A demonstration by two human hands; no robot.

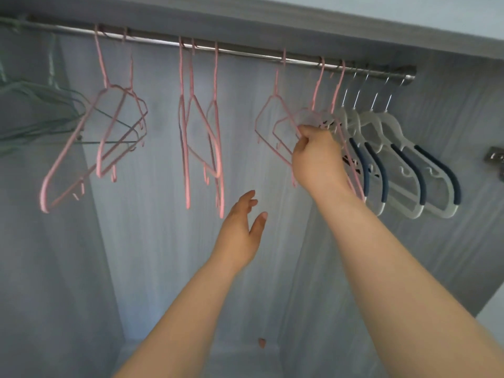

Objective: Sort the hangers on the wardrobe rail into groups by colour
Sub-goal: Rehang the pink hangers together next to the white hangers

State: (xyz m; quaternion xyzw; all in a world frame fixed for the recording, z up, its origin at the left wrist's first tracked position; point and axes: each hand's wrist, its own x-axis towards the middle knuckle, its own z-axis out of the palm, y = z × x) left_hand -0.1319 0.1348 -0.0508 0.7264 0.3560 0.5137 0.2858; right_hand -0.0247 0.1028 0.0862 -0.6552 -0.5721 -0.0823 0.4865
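Left hand (240,233) hangs open (nothing held); right hand (317,159) fingers (303,137) curl round a pink hanger (317,85) on the rail (245,52)

our right hand on a pink hanger, centre right
we see our right hand (317,156) gripping a pink hanger (318,85) on the rail (245,51), just left of the white hangers (392,124) with navy grips (379,170). our left hand (242,227) hangs open below centre, touching nothing. more pink hangers (44,199) spread across the middle, and green hangers (41,94) crowd the upper left.
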